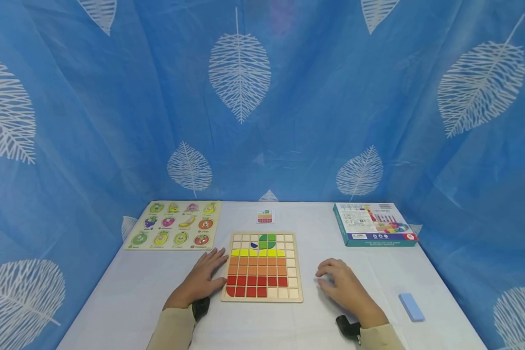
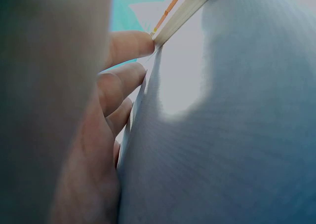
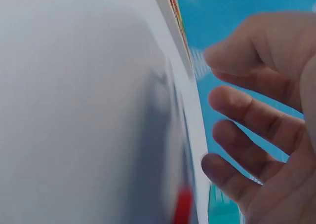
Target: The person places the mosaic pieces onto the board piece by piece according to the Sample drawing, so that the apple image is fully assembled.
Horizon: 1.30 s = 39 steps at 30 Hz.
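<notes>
A square wooden mosaic board [image 1: 292, 294] lies flat in the middle of the table. Rows of red, orange and yellow tiles fill much of it, with green tiles and a small dark blue piece near the top. Bare wooden squares show along its right side and lower right. My left hand [image 1: 203, 277] lies at the board's left edge, thumb and fingertips right at the frame. To the right of the board hovers my right hand [image 1: 343, 287], fingers loosely bent with nothing between them. A blurred red piece [image 3: 183, 204] shows low in the right wrist view.
A small picture card [image 1: 266, 217] lies behind the board. At the back left is a fruit picture board [image 1: 172, 226]; a flat game box [image 1: 376, 224] sits at the back right. A light blue block [image 1: 411, 307] lies to the right. Blue leaf-patterned cloth [image 1: 288, 121] surrounds the table.
</notes>
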{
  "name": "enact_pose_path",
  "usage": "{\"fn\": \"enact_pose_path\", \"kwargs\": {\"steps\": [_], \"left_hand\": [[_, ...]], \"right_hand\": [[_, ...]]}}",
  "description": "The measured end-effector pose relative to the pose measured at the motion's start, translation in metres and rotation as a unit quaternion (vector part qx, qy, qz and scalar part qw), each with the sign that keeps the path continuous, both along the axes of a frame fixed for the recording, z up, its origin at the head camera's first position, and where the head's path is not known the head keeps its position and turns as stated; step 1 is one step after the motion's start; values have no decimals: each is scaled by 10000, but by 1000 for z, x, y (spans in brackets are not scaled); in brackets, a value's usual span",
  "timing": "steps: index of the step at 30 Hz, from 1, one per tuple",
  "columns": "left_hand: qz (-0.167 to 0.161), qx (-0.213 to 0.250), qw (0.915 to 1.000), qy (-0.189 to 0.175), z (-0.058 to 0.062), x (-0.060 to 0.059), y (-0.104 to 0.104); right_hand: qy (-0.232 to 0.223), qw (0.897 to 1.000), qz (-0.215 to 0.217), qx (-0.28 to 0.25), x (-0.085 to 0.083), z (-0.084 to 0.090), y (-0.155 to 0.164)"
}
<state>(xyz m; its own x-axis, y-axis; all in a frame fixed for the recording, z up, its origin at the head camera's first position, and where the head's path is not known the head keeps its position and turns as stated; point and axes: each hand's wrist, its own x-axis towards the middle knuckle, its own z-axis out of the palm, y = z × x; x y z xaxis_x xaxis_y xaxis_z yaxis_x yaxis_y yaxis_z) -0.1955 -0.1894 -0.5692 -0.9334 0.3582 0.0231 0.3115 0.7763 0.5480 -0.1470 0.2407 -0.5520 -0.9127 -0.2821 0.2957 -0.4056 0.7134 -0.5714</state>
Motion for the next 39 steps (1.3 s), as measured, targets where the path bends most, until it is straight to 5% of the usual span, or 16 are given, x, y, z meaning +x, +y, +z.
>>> {"fn": "enact_pose_path", "kwargs": {"steps": [8,20,25,32,39], "left_hand": [[-38,17,10000,-17,-1,-1,-1],[-18,38,10000,-4,1,0,1],[-23,43,10000,-32,2,0,0],[25,34,10000,8,1,0,1],[-2,22,10000,-45,2,1,0]], "right_hand": [[-1278,9909,-303,289,13,0,41],[-1641,9860,296,-90,17,4,65],[-1831,9831,66,39,22,10,64],[-1765,9829,-515,118,22,11,56],[-1138,9934,-126,84,15,6,43]]}}
